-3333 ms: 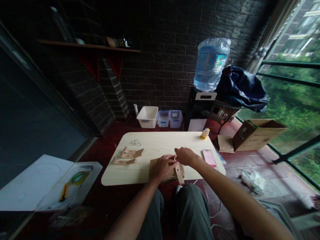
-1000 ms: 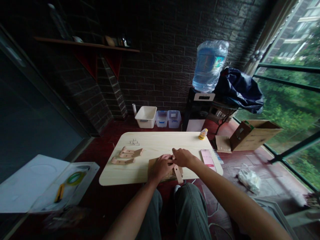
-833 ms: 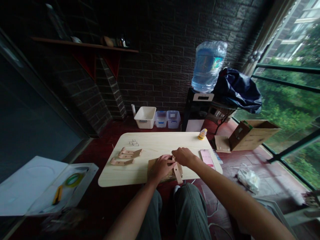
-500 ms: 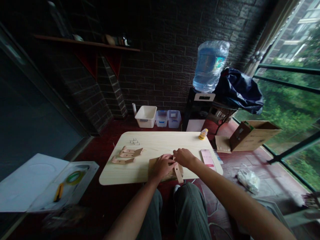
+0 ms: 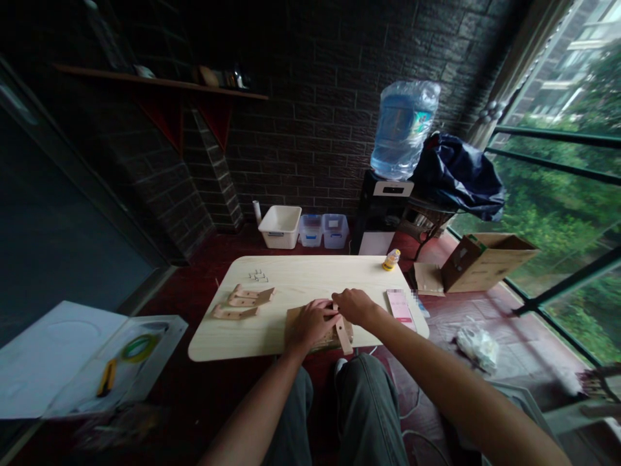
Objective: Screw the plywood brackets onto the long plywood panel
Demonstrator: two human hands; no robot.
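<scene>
Open case [image 5: 53, 356]: beside the worktop [image 5: 301, 272], yellow cutter [image 5: 107, 378] inside.
Wooden pieces [image 5: 251, 297]: worktop's left, near small screws [image 5: 258, 276].
Left hand [image 5: 314, 325]: fingers bent over cardboard [image 5: 293, 317]; pinch unclear.
Wooden strip [image 5: 344, 336]: slanting over cardboard, top hidden by hands.
Right hand [image 5: 356, 305]: fingers curled at strip's top, contact hidden.
Phone [image 5: 398, 305], bottle [image 5: 391, 260]: farther right, apart from hands.
Since earlier: hand placement nearly unchanged.

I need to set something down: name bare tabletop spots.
On the table, bare: far middle, between the metal pieces and the yellow bottle; between the wooden brackets and the cardboard. Crowded: near centre, under the left hand and right hand.
</scene>
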